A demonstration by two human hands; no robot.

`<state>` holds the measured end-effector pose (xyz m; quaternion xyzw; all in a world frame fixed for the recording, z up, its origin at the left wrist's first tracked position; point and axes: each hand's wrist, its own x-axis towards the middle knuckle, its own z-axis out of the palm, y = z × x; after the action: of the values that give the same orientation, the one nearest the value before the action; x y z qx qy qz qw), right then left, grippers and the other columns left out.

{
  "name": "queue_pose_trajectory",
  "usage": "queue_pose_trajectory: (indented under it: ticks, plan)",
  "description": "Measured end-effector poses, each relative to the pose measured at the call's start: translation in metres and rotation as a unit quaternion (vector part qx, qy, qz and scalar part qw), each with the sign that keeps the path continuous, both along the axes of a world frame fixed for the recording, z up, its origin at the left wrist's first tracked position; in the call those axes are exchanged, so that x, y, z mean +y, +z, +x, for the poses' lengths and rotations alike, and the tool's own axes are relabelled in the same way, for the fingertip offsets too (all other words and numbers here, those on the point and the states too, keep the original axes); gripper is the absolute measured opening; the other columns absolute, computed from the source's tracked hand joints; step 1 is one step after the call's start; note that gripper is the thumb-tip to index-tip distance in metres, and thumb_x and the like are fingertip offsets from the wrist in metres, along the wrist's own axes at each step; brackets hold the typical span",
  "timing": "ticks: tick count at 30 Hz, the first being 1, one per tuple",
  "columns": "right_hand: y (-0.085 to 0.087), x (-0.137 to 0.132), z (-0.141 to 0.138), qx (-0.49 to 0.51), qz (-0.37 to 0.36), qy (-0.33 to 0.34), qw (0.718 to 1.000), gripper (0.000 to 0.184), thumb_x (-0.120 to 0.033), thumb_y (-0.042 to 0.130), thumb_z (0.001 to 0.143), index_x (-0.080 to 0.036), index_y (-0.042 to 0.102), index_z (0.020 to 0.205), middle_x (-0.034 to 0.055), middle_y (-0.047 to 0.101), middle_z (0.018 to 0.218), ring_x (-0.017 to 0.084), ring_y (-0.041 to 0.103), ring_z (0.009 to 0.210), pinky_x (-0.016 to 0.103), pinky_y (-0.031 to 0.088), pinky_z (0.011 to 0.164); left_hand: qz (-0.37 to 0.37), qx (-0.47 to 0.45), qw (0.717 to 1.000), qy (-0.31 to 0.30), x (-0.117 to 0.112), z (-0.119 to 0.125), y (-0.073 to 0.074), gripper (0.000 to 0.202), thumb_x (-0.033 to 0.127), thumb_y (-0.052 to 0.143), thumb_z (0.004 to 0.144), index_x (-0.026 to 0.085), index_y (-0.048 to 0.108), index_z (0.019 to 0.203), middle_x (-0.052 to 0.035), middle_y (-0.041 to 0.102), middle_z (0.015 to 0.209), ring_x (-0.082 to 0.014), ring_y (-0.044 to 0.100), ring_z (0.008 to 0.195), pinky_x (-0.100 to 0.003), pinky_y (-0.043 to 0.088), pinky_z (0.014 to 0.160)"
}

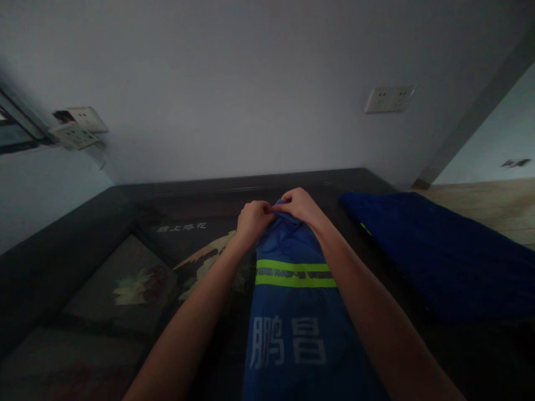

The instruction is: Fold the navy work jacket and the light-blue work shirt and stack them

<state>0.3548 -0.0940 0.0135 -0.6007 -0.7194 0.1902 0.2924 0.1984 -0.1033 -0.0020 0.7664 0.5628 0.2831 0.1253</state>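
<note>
A blue garment (292, 306) with a yellow-green reflective band and white printed characters lies lengthwise between my forearms on the dark table. My left hand (254, 220) pinches the far end of the cloth from the left side. Close beside it, my right hand (301, 206) pinches the same bunched end from the right. The fingertips of both hands almost meet over a fold of blue fabric. The near end of the garment runs out of view at the bottom.
Another blue cloth (443, 250) with a bit of yellow-green trim lies on the right, partly over the table's edge. The dark table (137, 203) has a printed picture and stands against a pale wall (234, 94). A wall socket (390, 99) is at right, more sockets (79, 129) at left.
</note>
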Motion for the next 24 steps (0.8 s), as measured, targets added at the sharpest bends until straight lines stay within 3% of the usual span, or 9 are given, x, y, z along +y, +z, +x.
queue_pose_trajectory:
  ticks: [7,12,15,20,24]
  plan:
    - [-0.013,0.005,-0.007,0.022,0.033,-0.036,0.999,0.031,-0.045,0.074,0.067,-0.017,0.063,0.062,-0.0015,0.057,0.059,0.011,0.048,0.057,0.023,0.031,0.054,-0.055,-0.050,0.994,-0.074,0.016,-0.010,-0.009,0.014,0.028,0.066,0.068,0.014,0.065,0.071,0.0012,0.060,0.063,-0.0145,0.054,0.062,-0.023,0.037,0.056]
    - [-0.020,0.007,-0.011,0.028,0.036,-0.035,0.998,0.031,-0.044,0.074,0.068,-0.017,0.060,0.062,-0.0019,0.057,0.061,0.011,0.048,0.059,0.022,0.030,0.055,-0.114,-0.096,0.983,-0.111,0.025,-0.019,-0.018,0.049,0.028,0.077,0.062,0.011,0.060,0.106,-0.0045,0.066,0.082,-0.0177,0.060,0.073,-0.026,0.045,0.064]
    - [-0.020,0.006,-0.014,0.027,0.037,-0.016,0.999,0.032,-0.046,0.072,0.071,-0.017,0.061,0.063,-0.0021,0.056,0.061,0.011,0.048,0.059,0.022,0.030,0.054,-0.110,-0.114,0.978,-0.137,0.025,-0.018,-0.020,0.066,0.028,0.079,0.062,0.011,0.054,0.122,-0.0069,0.067,0.090,-0.0191,0.063,0.078,-0.028,0.047,0.068]
    - [-0.012,0.003,-0.007,0.050,0.044,0.092,0.994,0.044,-0.049,0.048,0.090,-0.015,0.067,0.070,0.0004,0.060,0.062,0.012,0.052,0.060,0.023,0.032,0.056,-0.038,-0.030,0.995,-0.087,0.022,-0.014,-0.016,0.029,0.036,0.069,0.075,0.012,0.068,0.092,-0.0062,0.067,0.077,-0.0202,0.061,0.070,-0.028,0.044,0.063]
    - [-0.015,0.010,0.012,0.068,0.064,0.060,0.994,0.032,-0.038,0.052,0.090,-0.014,0.072,0.085,0.0059,0.070,0.081,0.015,0.061,0.076,0.023,0.040,0.069,-0.039,-0.075,0.994,-0.068,0.027,-0.018,-0.018,0.018,0.031,0.064,0.079,0.014,0.068,0.084,-0.0057,0.069,0.079,-0.0188,0.062,0.071,-0.027,0.044,0.063]
